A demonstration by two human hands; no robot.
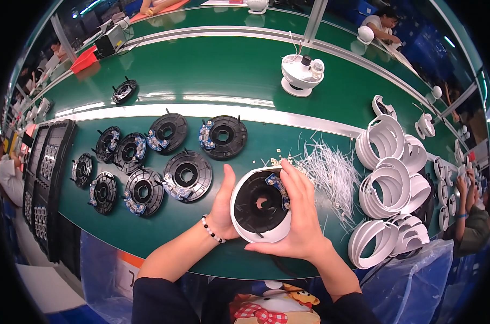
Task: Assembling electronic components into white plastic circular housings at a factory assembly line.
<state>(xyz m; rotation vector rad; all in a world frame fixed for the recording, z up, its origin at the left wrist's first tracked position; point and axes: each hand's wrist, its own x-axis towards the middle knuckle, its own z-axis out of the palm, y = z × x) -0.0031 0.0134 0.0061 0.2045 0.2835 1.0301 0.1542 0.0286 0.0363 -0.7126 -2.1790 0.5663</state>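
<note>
Between my two hands is a white round housing (pixel 278 233) with a black disc (pixel 249 203) seated in its opening and a small blue circuit board on the disc's upper right. My left hand (pixel 222 211) grips the housing's left side, thumb raised and the other fingers hidden. From the right, my right hand (pixel 300 218) wraps around it, fingers over the top and thumb along the bottom. Left of my hands lie several black discs (pixel 188 176) with blue boards. A heap of thin white strips (pixel 331 175) lies just beyond my right hand, with small pale pieces (pixel 277 159) beside it.
Stacked white rings (pixel 382 186) stand at the right. A black tray (pixel 46 189) of small boards lines the left edge. On the green conveyor (pixel 212 67) sit a white base with wires (pixel 301 75) and a lone black disc (pixel 124 91). Other people work across and beyond.
</note>
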